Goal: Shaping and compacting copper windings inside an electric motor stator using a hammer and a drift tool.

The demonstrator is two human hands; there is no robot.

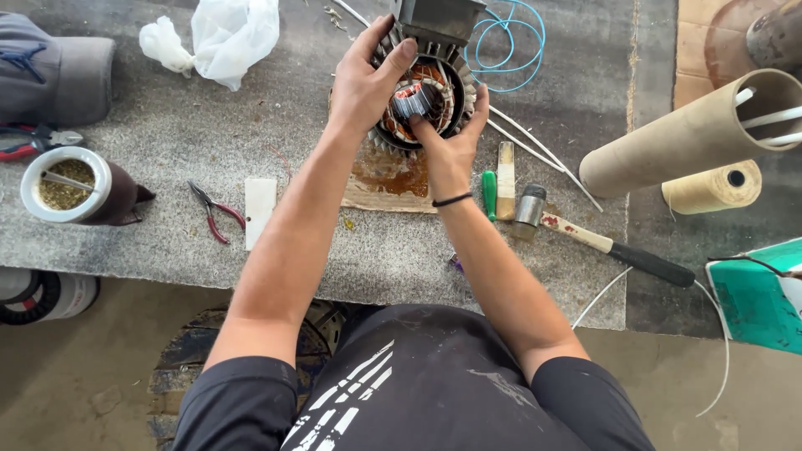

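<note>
A finned electric motor stator [455, 79] with copper windings stands on a stained piece of cardboard [386, 179] on the grey carpeted bench. My left hand [363, 83] grips the stator's left rim, thumb over the top edge. My right hand [451, 146] holds the near right rim, with the fingers reaching into the bore against the windings. A black band circles my right wrist.
A hammer [585, 234], a green-handled tool [489, 194] and a wooden block [505, 179] lie right of the cardboard. Red-handled pliers [213, 213] and a white card [260, 210] lie to the left. A cup with a straw [71, 185], a plastic bag [221, 33], blue wire [514, 38], a cardboard tube [693, 134] and a twine spool [714, 188] surround them.
</note>
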